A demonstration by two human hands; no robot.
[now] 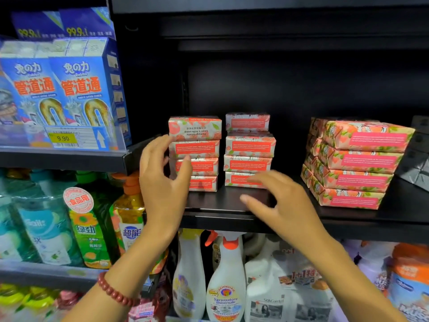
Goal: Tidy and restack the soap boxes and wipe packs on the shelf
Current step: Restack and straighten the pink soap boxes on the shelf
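Note:
Two neat stacks of pink pomegranate soap boxes stand on the black shelf (222, 205): a left stack (199, 145) and a middle stack (249, 145). A third, larger stack of soap boxes (357, 159) sits skewed at the right. My left hand (162, 180) hovers with relaxed fingers beside the left stack's left face, thumb in front of its lower boxes; contact is unclear. My right hand (281, 203) floats over the shelf's front edge, fingers spread, in front of the middle stack's bottom box, holding nothing.
Dark grey packs (417, 166) lie at the far right of the shelf. Blue drain-cleaner boxes (69, 89) fill the upper left shelf. Dish-soap bottles (92, 228) and white spray bottles (225, 275) stand on the shelves below.

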